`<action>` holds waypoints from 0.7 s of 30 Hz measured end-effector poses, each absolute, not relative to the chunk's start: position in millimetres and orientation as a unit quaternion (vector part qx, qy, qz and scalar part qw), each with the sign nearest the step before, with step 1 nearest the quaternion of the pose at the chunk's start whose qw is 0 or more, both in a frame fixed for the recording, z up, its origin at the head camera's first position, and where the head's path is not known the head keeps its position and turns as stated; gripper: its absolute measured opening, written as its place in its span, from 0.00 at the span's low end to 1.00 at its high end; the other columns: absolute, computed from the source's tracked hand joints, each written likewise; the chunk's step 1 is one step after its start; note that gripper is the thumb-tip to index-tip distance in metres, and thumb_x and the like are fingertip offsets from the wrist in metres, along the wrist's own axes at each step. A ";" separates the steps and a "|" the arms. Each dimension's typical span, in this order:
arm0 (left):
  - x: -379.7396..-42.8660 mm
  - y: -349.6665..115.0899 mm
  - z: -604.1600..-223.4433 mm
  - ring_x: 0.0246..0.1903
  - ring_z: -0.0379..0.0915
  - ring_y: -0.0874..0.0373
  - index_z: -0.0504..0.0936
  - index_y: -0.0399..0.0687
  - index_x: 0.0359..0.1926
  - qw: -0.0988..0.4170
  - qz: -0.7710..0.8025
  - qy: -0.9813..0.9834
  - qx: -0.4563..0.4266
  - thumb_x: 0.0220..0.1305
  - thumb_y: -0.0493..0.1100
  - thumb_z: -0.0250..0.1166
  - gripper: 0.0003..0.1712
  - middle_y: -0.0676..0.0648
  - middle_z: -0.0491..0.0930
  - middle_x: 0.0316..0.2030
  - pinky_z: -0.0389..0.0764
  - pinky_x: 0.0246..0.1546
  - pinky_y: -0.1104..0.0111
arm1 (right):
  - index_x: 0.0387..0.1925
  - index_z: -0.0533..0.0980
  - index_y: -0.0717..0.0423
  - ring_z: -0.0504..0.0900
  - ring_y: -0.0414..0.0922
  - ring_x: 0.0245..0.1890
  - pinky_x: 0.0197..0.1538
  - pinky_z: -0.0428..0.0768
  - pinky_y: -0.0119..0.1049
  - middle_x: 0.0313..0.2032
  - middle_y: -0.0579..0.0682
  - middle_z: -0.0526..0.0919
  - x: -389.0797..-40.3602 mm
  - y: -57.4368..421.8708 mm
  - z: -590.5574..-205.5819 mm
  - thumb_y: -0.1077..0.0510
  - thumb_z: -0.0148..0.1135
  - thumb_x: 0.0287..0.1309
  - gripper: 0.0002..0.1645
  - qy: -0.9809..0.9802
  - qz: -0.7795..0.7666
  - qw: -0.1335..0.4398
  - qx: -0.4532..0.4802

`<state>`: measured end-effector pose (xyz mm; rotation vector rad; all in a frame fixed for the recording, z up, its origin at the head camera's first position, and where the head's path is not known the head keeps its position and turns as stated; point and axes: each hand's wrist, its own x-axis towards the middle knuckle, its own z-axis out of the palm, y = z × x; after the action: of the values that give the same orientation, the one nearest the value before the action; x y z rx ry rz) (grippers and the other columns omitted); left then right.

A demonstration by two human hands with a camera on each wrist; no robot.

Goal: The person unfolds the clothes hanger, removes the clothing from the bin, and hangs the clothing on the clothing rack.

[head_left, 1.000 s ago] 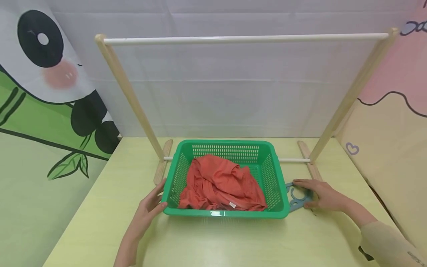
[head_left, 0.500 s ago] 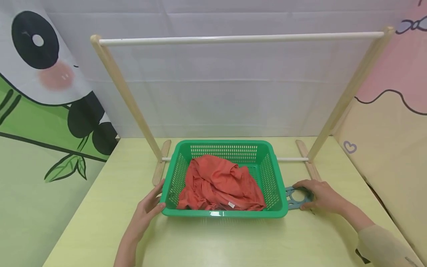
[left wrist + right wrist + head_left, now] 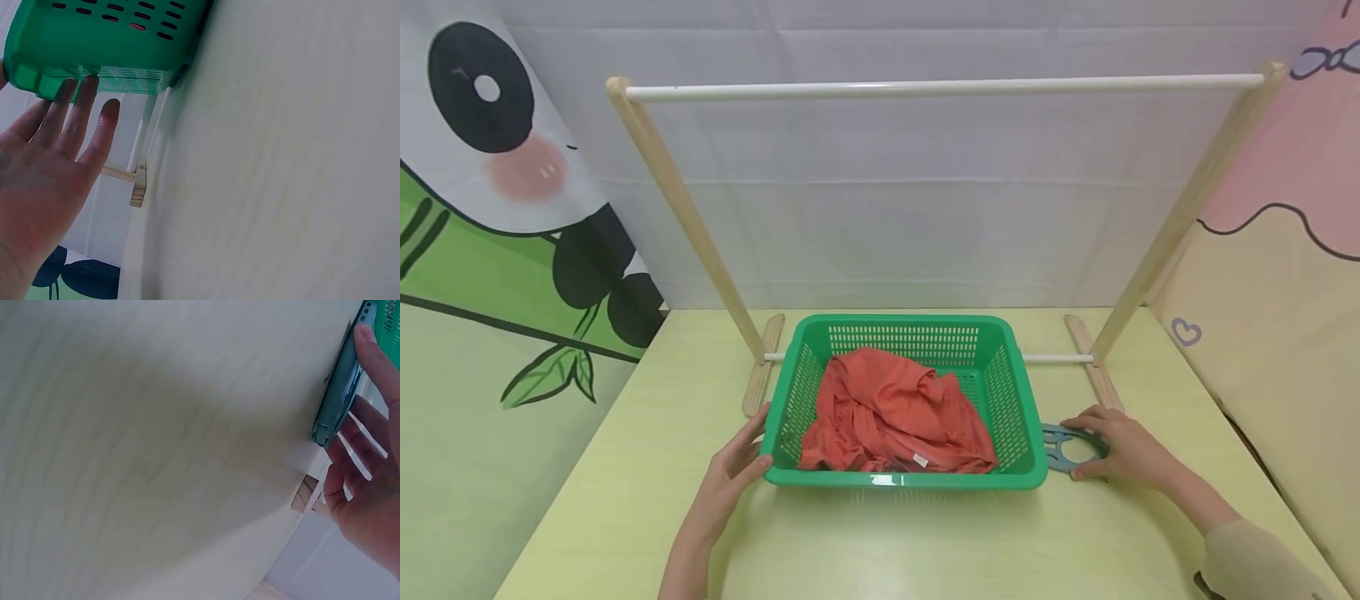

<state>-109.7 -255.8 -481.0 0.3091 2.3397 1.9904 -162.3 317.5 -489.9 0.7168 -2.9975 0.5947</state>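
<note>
I get a bright, evenly lit head view, with pale glare on the light yellow, wood-grained table (image 3: pixel 880 554), a white glint on the green perforated plastic basket (image 3: pixel 962 481) and soft shadows under the bare right forearm (image 3: pixel 1197 493). My wrist views are dimmer, greyer and softly blurred.

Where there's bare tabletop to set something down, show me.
The widest patch of bare table lies in front of the green basket, between the left arm and the right sleeve. Another lies between the left arm and left wall. Crowded: right of the basket, where the right hand holds the blue hanger near the rack foot.
</note>
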 end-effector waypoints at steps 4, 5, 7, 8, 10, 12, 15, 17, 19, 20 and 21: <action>-108.9 -255.8 -480.5 0.59 0.72 0.77 0.52 0.48 0.78 0.023 0.641 0.761 0.093 0.72 0.34 0.53 0.37 0.68 0.65 0.67 0.76 0.54 0.77 | 0.53 0.80 0.50 0.74 0.41 0.41 0.42 0.74 0.38 0.45 0.47 0.80 -160.5 316.5 -489.9 0.31 0.78 0.34 0.45 -0.956 0.199 -0.002 0.215; -108.7 -255.8 -480.4 0.59 0.72 0.77 0.52 0.48 0.78 0.023 0.641 0.762 0.092 0.72 0.35 0.53 0.37 0.68 0.65 0.67 0.76 0.54 0.77 | 0.54 0.80 0.50 0.73 0.40 0.40 0.41 0.73 0.35 0.45 0.46 0.80 -159.9 316.2 -490.2 0.31 0.78 0.34 0.45 -0.957 0.200 -0.003 0.210; -108.4 -255.9 -480.2 0.59 0.72 0.77 0.52 0.48 0.78 0.022 0.641 0.762 0.091 0.72 0.35 0.53 0.37 0.68 0.65 0.67 0.76 0.54 0.77 | 0.54 0.79 0.50 0.72 0.39 0.38 0.38 0.71 0.32 0.43 0.46 0.78 -158.6 315.9 -491.0 0.31 0.78 0.34 0.46 -0.959 0.200 -0.009 0.199; -108.3 -255.9 -480.3 0.59 0.72 0.76 0.52 0.48 0.78 0.022 0.641 0.762 0.092 0.72 0.35 0.53 0.37 0.68 0.65 0.67 0.76 0.54 0.77 | 0.55 0.79 0.50 0.71 0.38 0.37 0.37 0.71 0.31 0.42 0.46 0.77 -157.7 315.7 -491.5 0.31 0.77 0.34 0.47 -0.961 0.199 -0.012 0.191; -108.1 -256.0 -480.5 0.59 0.72 0.76 0.52 0.48 0.78 0.021 0.642 0.761 0.093 0.72 0.34 0.53 0.37 0.68 0.65 0.67 0.76 0.54 0.77 | 0.57 0.77 0.51 0.71 0.39 0.36 0.36 0.70 0.30 0.41 0.48 0.75 -156.0 315.3 -492.0 0.30 0.77 0.34 0.49 -0.964 0.200 -0.017 0.176; -108.0 -256.1 -481.3 0.59 0.72 0.76 0.52 0.47 0.78 0.022 0.643 0.759 0.097 0.72 0.34 0.53 0.37 0.67 0.65 0.67 0.76 0.54 0.77 | 0.58 0.76 0.53 0.71 0.39 0.35 0.36 0.70 0.31 0.42 0.50 0.73 -153.9 314.8 -492.4 0.30 0.77 0.34 0.50 -0.966 0.198 -0.016 0.162; -107.8 -256.1 -482.3 0.59 0.72 0.75 0.52 0.47 0.78 0.022 0.643 0.758 0.102 0.72 0.34 0.52 0.37 0.66 0.66 0.66 0.75 0.55 0.77 | 0.58 0.76 0.56 0.72 0.41 0.37 0.38 0.72 0.33 0.45 0.54 0.74 -150.4 314.2 -491.7 0.31 0.78 0.35 0.51 -0.967 0.206 -0.015 0.148; -107.7 -256.2 -482.7 0.59 0.72 0.75 0.52 0.48 0.78 0.022 0.643 0.758 0.105 0.72 0.34 0.52 0.37 0.65 0.66 0.66 0.75 0.55 0.77 | 0.57 0.76 0.57 0.72 0.42 0.38 0.39 0.73 0.35 0.46 0.55 0.75 -148.3 313.5 -490.0 0.32 0.78 0.36 0.50 -0.967 0.209 -0.017 0.143; -107.7 -256.3 -482.4 0.59 0.72 0.74 0.52 0.48 0.78 0.021 0.643 0.758 0.108 0.72 0.34 0.52 0.36 0.64 0.67 0.65 0.75 0.55 0.76 | 0.57 0.77 0.57 0.73 0.42 0.38 0.39 0.73 0.35 0.45 0.55 0.76 -146.9 312.7 -487.3 0.34 0.79 0.36 0.49 -0.966 0.214 -0.024 0.140; -107.7 -256.3 -482.0 0.59 0.72 0.74 0.52 0.48 0.78 0.021 0.643 0.758 0.108 0.72 0.34 0.52 0.36 0.64 0.68 0.65 0.76 0.55 0.76 | 0.57 0.77 0.57 0.73 0.42 0.37 0.39 0.73 0.35 0.44 0.54 0.76 -146.5 312.2 -485.5 0.34 0.79 0.36 0.48 -0.966 0.216 -0.027 0.140; -107.6 -256.3 -481.5 0.59 0.73 0.74 0.52 0.48 0.78 0.020 0.643 0.758 0.109 0.72 0.34 0.52 0.36 0.64 0.68 0.64 0.76 0.55 0.76 | 0.57 0.77 0.57 0.72 0.41 0.37 0.38 0.72 0.34 0.43 0.53 0.77 -146.2 311.9 -484.0 0.35 0.79 0.37 0.48 -0.965 0.218 -0.029 0.141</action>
<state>-107.6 -256.3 -481.5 0.3380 2.3504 1.9956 -146.2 311.9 -484.0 0.4510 -3.0907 0.6986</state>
